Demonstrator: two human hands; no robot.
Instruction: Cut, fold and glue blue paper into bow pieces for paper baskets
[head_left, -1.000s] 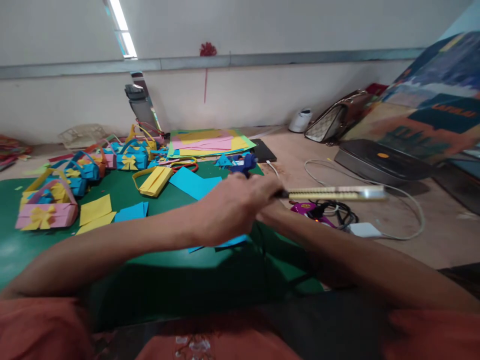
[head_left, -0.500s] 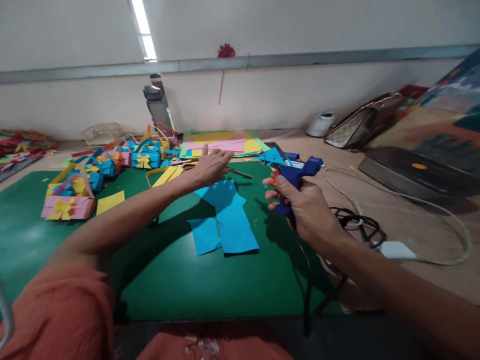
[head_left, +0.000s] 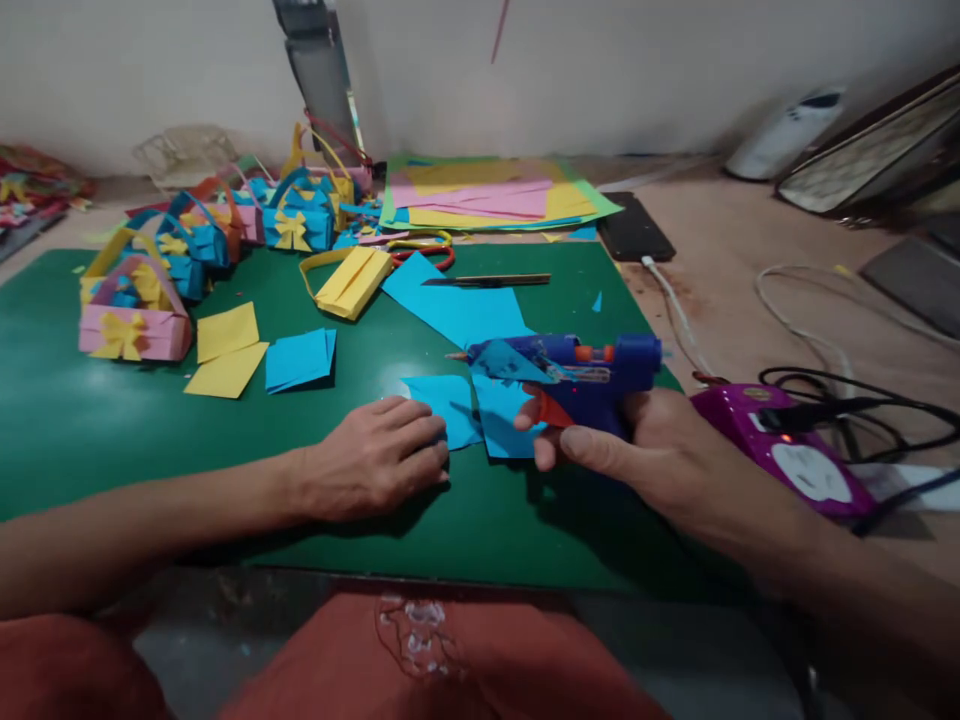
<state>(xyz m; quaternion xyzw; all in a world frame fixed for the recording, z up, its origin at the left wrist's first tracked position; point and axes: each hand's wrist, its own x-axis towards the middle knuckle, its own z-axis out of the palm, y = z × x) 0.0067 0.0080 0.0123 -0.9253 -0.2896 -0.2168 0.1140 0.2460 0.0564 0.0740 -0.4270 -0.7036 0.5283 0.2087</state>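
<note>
You grip the dark-blue plastic glue gun [head_left: 604, 385] in your right hand [head_left: 664, 455], fingers wrapped around its handle, nozzle to the left, over flat sky-blue paper pieces [head_left: 506, 425] on the green worktop [head_left: 337, 545]. Your left hand [head_left: 379, 455] lies palm down beside them, fingers loosely curled; you cannot tell whether it holds anything underneath. Beyond sits a yellow paper box-shaped bag [head_left: 354, 283], its inside hidden. Farther left, blue and yellow paper shows through the handle of a pink paper basket [head_left: 154, 335]; its contents are unclear.
</note>
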